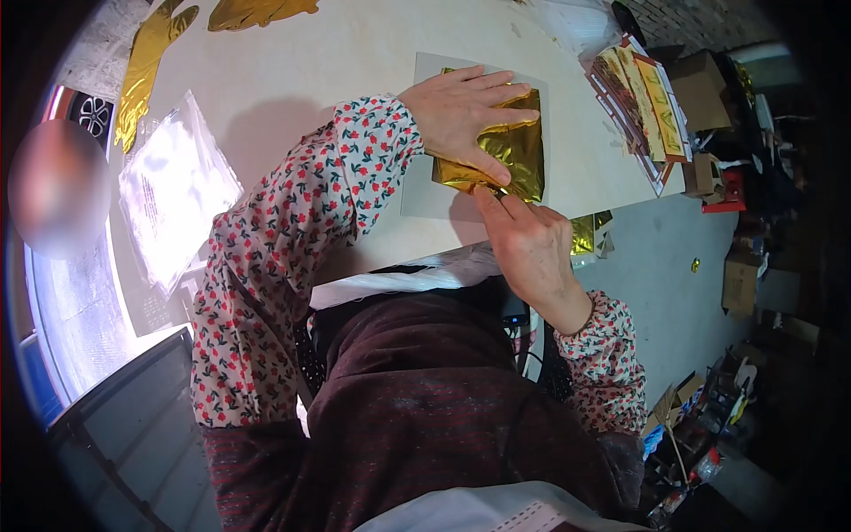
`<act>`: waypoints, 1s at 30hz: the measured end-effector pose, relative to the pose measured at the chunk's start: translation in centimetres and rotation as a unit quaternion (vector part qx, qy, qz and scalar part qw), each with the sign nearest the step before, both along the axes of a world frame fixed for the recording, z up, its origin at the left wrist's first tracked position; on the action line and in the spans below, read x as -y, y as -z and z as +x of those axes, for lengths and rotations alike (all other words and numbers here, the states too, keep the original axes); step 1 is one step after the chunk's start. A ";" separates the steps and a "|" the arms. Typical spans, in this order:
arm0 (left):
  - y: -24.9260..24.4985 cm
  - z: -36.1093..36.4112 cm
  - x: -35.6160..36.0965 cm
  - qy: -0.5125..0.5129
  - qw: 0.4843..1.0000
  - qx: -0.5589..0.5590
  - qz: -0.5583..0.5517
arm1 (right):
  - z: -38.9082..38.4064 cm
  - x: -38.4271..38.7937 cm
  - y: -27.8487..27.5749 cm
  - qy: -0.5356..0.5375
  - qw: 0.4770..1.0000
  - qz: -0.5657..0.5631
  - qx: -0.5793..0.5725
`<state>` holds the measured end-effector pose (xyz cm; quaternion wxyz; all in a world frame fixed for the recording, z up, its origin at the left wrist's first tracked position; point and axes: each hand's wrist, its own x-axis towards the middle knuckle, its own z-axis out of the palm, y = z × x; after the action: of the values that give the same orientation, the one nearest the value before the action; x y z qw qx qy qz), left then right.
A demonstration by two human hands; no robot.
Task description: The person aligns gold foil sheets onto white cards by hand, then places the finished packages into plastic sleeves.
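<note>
A shiny gold foil piece (525, 152), roughly square, lies on a thin grey sheet (427, 197) near the table's front edge. My left hand (463, 120) presses flat on the foil with its fingers spread toward the right. Just below that thumb, at the foil's near edge, my right hand (530, 238) is closed with its fingertips pinched together. A small dark bit shows at those fingertips, too little to name. Part of the foil is hidden under my left hand.
Printed red and gold cards (643, 111) are piled at the table's right. Gold foil strips (146, 75) lie far left, above a clear plastic bag (173, 191). Cardboard boxes (740, 282) stand on the floor at right. A grey chair (133, 434) is at lower left.
</note>
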<state>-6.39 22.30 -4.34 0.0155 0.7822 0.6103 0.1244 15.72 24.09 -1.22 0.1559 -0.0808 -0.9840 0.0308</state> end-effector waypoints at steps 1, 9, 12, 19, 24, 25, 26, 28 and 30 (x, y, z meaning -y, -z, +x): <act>0.0 0.0 0.0 0.001 1.000 -0.002 0.001 | 0.0 0.0 0.0 -0.002 1.000 0.007 0.000; -0.2 -0.1 0.1 0.003 1.000 -0.018 -0.008 | -0.6 -0.7 -1.5 -0.061 0.992 0.107 0.036; -0.1 -0.2 0.0 0.005 1.000 -0.027 -0.005 | -0.6 -0.8 -1.4 -0.051 0.995 0.082 0.039; 0.1 -0.1 -0.1 0.002 1.000 -0.016 -0.003 | -0.6 0.3 -0.2 0.042 0.994 -0.087 -0.047; -0.4 -0.1 0.0 0.000 1.000 -0.024 -0.013 | -0.9 0.9 0.2 0.084 0.984 -0.144 -0.071; -0.4 -0.1 0.0 0.000 1.000 -0.025 -0.014 | -0.9 1.0 0.3 0.086 0.983 -0.149 -0.069; -0.3 0.0 -0.1 0.000 1.000 -0.026 -0.014 | -0.8 0.9 0.4 0.088 0.982 -0.154 -0.066; -0.3 0.0 -0.1 0.001 1.000 -0.025 -0.013 | -0.8 0.8 0.7 0.082 0.983 -0.145 -0.074; -0.2 -0.1 -0.2 0.003 1.000 -0.022 -0.009 | -0.9 0.7 1.1 0.079 0.985 -0.128 -0.085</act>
<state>-6.44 22.45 -4.14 0.0093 0.7864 0.6092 0.1018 14.80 23.35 -2.34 0.2296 -0.1743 -0.9456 0.1510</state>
